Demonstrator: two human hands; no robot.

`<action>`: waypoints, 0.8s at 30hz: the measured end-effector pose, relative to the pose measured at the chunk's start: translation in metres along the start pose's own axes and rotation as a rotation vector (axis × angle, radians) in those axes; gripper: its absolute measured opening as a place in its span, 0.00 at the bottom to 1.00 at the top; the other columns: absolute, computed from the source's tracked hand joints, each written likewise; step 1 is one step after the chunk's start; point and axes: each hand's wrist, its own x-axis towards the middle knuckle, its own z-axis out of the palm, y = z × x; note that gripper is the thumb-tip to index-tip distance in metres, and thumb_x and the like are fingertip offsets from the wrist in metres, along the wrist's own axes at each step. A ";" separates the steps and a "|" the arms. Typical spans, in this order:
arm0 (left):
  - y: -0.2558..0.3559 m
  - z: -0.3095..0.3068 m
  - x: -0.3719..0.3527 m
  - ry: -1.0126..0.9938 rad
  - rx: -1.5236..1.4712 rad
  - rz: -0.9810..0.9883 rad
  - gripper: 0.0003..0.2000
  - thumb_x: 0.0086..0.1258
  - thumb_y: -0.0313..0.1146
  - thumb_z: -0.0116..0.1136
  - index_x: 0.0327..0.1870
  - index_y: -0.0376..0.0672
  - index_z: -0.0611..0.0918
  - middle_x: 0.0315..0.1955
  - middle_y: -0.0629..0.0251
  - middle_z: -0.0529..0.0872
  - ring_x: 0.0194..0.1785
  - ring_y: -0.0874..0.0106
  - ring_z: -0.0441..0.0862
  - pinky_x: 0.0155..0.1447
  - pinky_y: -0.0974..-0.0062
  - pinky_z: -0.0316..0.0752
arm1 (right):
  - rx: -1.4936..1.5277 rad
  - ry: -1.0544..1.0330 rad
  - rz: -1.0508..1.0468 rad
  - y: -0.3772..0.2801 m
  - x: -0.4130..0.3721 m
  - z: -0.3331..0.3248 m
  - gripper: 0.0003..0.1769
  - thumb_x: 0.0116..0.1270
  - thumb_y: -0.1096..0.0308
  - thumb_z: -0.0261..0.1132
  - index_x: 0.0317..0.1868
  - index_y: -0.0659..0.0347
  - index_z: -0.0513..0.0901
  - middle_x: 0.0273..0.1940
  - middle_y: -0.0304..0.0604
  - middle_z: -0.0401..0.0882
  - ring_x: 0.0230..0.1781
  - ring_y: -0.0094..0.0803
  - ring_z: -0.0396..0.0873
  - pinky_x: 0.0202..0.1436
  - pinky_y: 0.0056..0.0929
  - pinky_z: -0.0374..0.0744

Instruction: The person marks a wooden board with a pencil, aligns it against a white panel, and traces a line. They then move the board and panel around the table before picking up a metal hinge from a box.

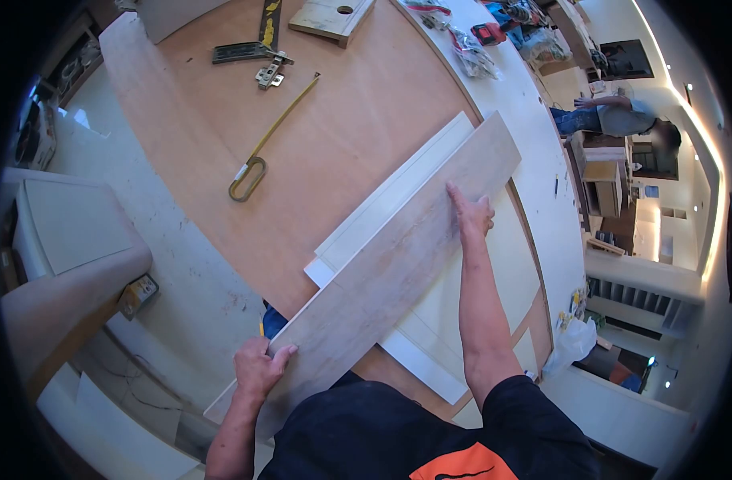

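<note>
A long wood-grain board (382, 264) lies tilted diagonally across the view in front of my body. My left hand (258, 370) is closed on its lower-left end, thumb on the upper face and the other fingers mostly hidden. A thin yellow stick (262, 328) pokes up beside that hand. Farther up, my right hand (471, 214) grips the board near its right end, one digit stretched along the face. Under the board, pale panels (390, 192) stick out on both sides, over a large brown wooden sheet (182, 120).
On the brown sheet lie a yellow strip with a looped end (258, 164), a metal hinge (271, 74), a square (242, 52) and a wooden block with a hole (330, 18). Bagged hardware (471, 52) sits along the white edge. Another person (618, 118) stands at the right background.
</note>
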 end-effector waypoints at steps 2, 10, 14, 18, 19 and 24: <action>0.000 -0.001 0.001 -0.027 0.003 -0.014 0.26 0.54 0.53 0.74 0.20 0.36 0.77 0.22 0.48 0.79 0.28 0.48 0.78 0.34 0.55 0.73 | -0.007 0.000 0.000 -0.001 -0.001 -0.001 0.67 0.42 0.25 0.74 0.74 0.62 0.65 0.74 0.58 0.60 0.72 0.60 0.62 0.70 0.56 0.70; 0.005 -0.004 -0.001 -0.021 -0.018 -0.032 0.27 0.53 0.52 0.75 0.20 0.34 0.76 0.21 0.46 0.79 0.27 0.47 0.77 0.34 0.55 0.72 | -0.001 -0.009 -0.007 0.002 0.004 0.004 0.65 0.43 0.25 0.75 0.72 0.64 0.68 0.74 0.59 0.61 0.72 0.60 0.62 0.70 0.56 0.70; 0.010 -0.004 -0.005 -0.032 -0.028 -0.074 0.27 0.53 0.51 0.75 0.19 0.34 0.76 0.22 0.45 0.79 0.26 0.46 0.77 0.33 0.55 0.72 | 0.012 -0.022 -0.017 -0.001 0.003 0.000 0.63 0.43 0.27 0.75 0.71 0.66 0.70 0.73 0.60 0.62 0.72 0.61 0.62 0.70 0.56 0.70; 0.010 -0.003 -0.007 -0.045 -0.021 -0.093 0.27 0.53 0.52 0.75 0.19 0.34 0.76 0.22 0.44 0.79 0.27 0.46 0.78 0.34 0.55 0.73 | 0.026 -0.022 -0.025 0.001 0.001 0.000 0.62 0.44 0.29 0.76 0.69 0.69 0.71 0.72 0.61 0.64 0.71 0.62 0.62 0.70 0.56 0.70; 0.009 -0.002 -0.007 -0.038 -0.024 -0.087 0.27 0.53 0.52 0.75 0.19 0.34 0.77 0.21 0.44 0.79 0.27 0.46 0.78 0.34 0.55 0.73 | 0.032 -0.014 -0.026 0.001 0.000 0.000 0.62 0.44 0.29 0.77 0.68 0.69 0.71 0.71 0.61 0.65 0.71 0.62 0.62 0.70 0.57 0.70; 0.007 -0.003 -0.007 -0.071 -0.015 -0.094 0.27 0.55 0.54 0.73 0.21 0.36 0.77 0.22 0.48 0.80 0.29 0.47 0.80 0.35 0.54 0.74 | 0.021 -0.023 -0.044 0.004 0.005 0.002 0.62 0.44 0.28 0.76 0.68 0.70 0.72 0.69 0.63 0.67 0.70 0.64 0.64 0.70 0.55 0.70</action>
